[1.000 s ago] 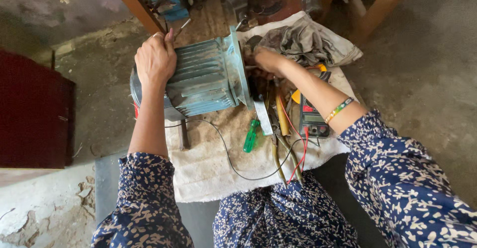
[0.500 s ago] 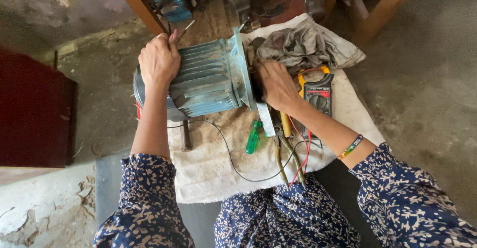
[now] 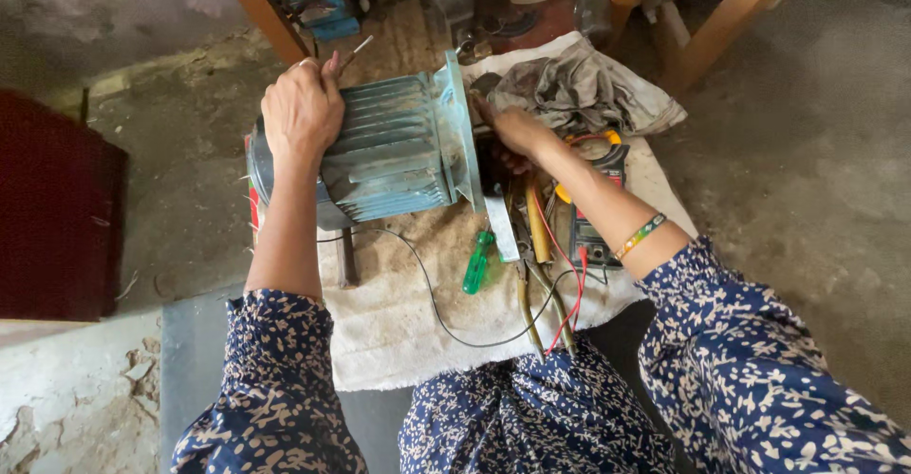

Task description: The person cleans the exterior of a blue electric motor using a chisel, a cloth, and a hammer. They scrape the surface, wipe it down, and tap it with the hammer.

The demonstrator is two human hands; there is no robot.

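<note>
Left hand clamps the motor steady — right hand grips at its end face; next, a firm pull.

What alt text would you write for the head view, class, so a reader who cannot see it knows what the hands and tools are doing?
Seen from above, a person's left hand rests on top of a ribbed blue-grey metal electric motor lying on a white cloth, while the right hand reaches to its end face. A green-handled screwdriver, pliers, a clamp meter and a crumpled grey rag lie alongside.
</note>
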